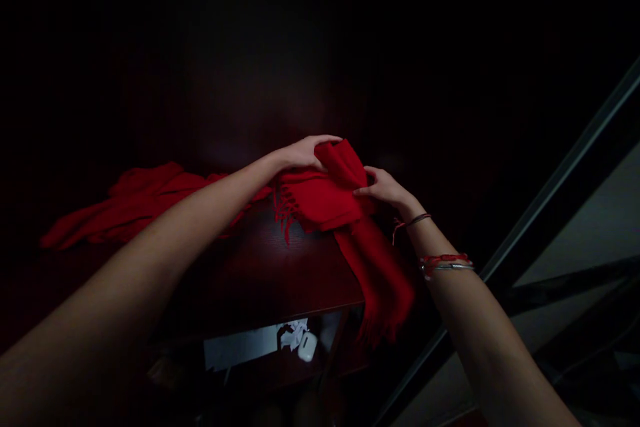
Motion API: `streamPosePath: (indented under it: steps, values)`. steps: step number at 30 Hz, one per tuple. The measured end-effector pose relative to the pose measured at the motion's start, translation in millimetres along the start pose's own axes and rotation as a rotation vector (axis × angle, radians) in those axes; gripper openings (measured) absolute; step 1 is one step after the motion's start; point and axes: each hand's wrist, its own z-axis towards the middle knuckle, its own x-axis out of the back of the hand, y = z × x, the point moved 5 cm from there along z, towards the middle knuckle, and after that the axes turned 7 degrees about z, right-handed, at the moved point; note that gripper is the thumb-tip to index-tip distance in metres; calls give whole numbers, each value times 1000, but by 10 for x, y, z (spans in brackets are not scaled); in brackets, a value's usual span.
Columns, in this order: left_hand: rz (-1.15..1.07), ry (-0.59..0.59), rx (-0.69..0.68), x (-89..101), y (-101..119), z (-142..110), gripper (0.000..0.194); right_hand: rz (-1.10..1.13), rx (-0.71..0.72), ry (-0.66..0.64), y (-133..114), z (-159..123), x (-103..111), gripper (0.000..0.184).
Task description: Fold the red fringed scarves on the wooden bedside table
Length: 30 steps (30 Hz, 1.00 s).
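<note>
At the centre of the frame, the left hand [306,152] pinches the upper left of the red scarf [325,200], and the right hand [384,187] clasps its right side. The scarf lies between both, its long tail slanting toward the lower right, over the table's [280,280] edge.

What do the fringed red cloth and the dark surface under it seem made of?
Fringed red cloth: matte woven fabric, possibly wool-like; it folds softly and ends in tassels.
Dark surface: probably wood or wood-look laminate, slightly glossy; faint grain lines show in the lit patch.
</note>
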Motion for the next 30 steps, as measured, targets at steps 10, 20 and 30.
streamPosePath:
  steps: [10,20,30]
  values:
    - [560,-220,-27,-610,19,-2142,62,-467,620,-330,-283,-699,-1506,25]
    - [503,-257,107,-672,-197,-2659,62,-302,588,-355,-379,-471,-1653,44]
    - [606,-215,190,-216,-1093,-2434,51,-492,397,-786,-507,-630,-2011,36]
